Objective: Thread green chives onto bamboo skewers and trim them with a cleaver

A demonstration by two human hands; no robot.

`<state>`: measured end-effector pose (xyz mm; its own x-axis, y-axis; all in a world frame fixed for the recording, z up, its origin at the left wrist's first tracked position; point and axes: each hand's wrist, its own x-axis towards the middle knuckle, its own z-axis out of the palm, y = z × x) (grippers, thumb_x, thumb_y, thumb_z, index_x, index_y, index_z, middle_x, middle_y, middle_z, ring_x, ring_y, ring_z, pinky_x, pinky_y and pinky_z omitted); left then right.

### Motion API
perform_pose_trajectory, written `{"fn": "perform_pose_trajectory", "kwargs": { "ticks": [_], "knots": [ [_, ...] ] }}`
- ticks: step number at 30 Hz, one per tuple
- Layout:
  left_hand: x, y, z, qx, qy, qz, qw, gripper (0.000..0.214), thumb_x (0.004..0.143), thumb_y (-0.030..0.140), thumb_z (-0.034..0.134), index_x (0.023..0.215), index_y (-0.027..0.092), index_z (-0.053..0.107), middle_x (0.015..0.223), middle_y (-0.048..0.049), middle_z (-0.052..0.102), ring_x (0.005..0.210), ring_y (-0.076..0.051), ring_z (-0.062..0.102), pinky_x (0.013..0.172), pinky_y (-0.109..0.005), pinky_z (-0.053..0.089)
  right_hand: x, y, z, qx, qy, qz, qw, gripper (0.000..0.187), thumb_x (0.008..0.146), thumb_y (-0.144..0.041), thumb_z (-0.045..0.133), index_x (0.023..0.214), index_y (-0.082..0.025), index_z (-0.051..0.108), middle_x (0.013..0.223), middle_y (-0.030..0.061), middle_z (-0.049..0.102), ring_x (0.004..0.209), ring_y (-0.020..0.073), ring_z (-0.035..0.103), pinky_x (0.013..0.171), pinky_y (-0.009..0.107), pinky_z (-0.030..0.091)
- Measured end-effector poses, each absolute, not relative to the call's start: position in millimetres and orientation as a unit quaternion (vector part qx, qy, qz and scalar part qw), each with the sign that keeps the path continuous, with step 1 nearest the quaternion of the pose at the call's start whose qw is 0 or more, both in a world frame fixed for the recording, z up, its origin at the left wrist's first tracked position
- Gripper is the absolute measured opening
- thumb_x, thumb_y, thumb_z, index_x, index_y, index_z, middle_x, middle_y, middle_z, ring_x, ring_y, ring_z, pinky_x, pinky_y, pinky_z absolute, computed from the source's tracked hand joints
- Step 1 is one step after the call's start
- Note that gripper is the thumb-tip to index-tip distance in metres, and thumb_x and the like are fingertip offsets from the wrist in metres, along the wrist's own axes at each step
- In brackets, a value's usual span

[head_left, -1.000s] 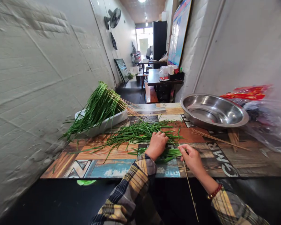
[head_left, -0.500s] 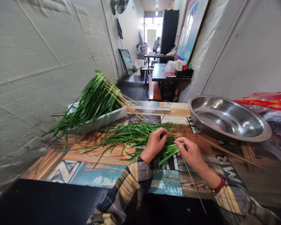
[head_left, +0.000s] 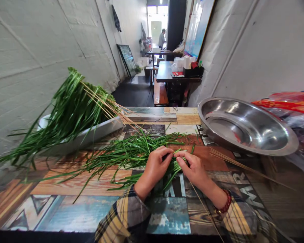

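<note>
Loose green chives (head_left: 131, 150) lie spread across the patterned table (head_left: 73, 209). My left hand (head_left: 154, 168) is closed on a small bunch of chive stalks at its cut end. My right hand (head_left: 194, 168) is pinched on the same stalks and also holds a thin bamboo skewer (head_left: 205, 211) that runs back toward me past my wrist. Both hands meet fingertip to fingertip over the chives. A white tray (head_left: 91, 133) at the left holds several chive bundles on skewers (head_left: 68, 111).
A wide steel basin (head_left: 245, 126) stands at the right, with loose bamboo skewers (head_left: 243, 167) on the table beside it. Plastic bags (head_left: 296, 111) sit at the far right. A white wall runs along the left. Farther back are tables, a bench and a person.
My hands have come together over the chives, the right one moving left to the left hand's fingertips. The camera has moved closer to the table.
</note>
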<state>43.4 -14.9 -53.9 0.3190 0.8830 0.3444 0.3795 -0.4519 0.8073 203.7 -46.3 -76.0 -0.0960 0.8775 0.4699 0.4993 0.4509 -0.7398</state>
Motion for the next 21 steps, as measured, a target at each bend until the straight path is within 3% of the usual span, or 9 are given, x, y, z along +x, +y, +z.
{"fn": "perform_pose_trajectory", "kwargs": {
  "ticks": [12,21],
  "knots": [
    [42.4,-17.1,-45.4,0.738,0.425,0.424,0.306,0.009,0.082,0.017,0.059,0.08,0.017,0.068,0.073,-0.0017,0.063,0.069,-0.013,0.058,0.064,-0.023,0.043,203.6,-49.8,-68.1,-0.491,-0.679,0.286,0.464,0.024,0.088,-0.023,0.048,0.1,-0.015,0.068,0.094,0.0075,0.074,0.092,0.0192,0.068,0.084,0.03,0.054],
    [43.6,-17.5,-43.0,0.736,0.414,0.449,0.292,0.01,0.081,0.016,0.058,0.075,0.018,0.066,0.07,-0.0004,0.062,0.067,-0.012,0.058,0.064,-0.023,0.044,201.5,-49.8,-69.4,-0.485,-0.666,0.293,0.486,0.025,0.087,-0.022,0.049,0.098,-0.02,0.071,0.097,0.0057,0.074,0.089,0.0182,0.069,0.083,0.031,0.054]
  ]
}}
